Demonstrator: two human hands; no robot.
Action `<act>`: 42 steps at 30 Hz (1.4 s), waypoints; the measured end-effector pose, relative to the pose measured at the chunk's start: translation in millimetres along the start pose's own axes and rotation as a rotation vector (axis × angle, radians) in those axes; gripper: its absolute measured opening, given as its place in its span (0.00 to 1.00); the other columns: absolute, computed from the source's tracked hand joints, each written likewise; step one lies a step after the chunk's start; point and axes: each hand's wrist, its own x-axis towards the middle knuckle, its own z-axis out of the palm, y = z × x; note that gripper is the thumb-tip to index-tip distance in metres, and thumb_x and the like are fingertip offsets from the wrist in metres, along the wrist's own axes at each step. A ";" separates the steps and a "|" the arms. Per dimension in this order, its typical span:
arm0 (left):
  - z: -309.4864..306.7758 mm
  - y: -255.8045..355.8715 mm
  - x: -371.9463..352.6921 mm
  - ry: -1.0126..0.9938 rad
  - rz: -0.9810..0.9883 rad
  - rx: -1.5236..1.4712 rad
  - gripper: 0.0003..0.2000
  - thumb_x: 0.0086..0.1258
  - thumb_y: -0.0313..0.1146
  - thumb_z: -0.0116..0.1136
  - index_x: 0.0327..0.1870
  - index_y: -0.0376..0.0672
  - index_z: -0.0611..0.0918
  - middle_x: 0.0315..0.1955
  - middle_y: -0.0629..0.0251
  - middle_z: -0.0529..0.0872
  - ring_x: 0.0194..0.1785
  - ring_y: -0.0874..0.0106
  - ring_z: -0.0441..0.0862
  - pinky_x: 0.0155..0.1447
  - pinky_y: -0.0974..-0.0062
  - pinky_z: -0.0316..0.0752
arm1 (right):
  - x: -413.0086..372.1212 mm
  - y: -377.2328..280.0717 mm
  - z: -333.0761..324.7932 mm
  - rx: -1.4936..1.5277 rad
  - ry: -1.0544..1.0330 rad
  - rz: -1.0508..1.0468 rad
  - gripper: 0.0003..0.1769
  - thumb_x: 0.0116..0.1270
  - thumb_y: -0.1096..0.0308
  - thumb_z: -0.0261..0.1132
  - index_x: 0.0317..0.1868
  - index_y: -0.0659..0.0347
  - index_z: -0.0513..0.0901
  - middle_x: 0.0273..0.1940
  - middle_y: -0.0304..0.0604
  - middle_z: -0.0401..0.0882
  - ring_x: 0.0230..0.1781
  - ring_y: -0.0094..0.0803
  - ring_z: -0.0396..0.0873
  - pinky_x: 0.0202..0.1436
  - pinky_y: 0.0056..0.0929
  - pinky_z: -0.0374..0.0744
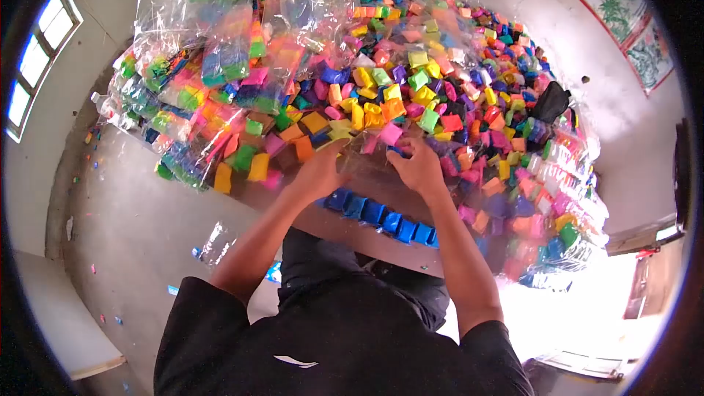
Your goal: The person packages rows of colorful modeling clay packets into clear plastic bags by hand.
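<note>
A great heap of small wrapped blocks (367, 114) in many colours covers the table in front of me. My left hand (323, 170) is at the heap's near edge, beside a yellow piece, its fingers bent and partly hidden. To its right, my right hand (418, 167) has thumb and fingers close together at a small dark blue piece (396, 152). A pink block (390, 133) lies just beyond the gap between the hands. Along the table's near edge, below both hands, runs a row of blue blocks (374, 213).
Clear plastic bags (242, 22) with blocks inside lie over the heap's far left. More clear packs (565, 176) are at the right. A black item (550, 101) rests on the heap. Small scraps dot the floor (139, 227) at left. Windows and wall posters surround the table.
</note>
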 end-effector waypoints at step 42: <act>14.0 -21.4 37.5 -0.195 0.273 -0.168 0.30 0.55 0.40 0.79 0.59 0.42 0.82 0.46 0.53 0.89 0.50 0.58 0.88 0.53 0.65 0.80 | -90.2 -66.0 44.7 0.045 -0.122 -0.429 0.15 0.62 0.70 0.69 0.49 0.64 0.84 0.46 0.55 0.85 0.50 0.52 0.83 0.56 0.47 0.81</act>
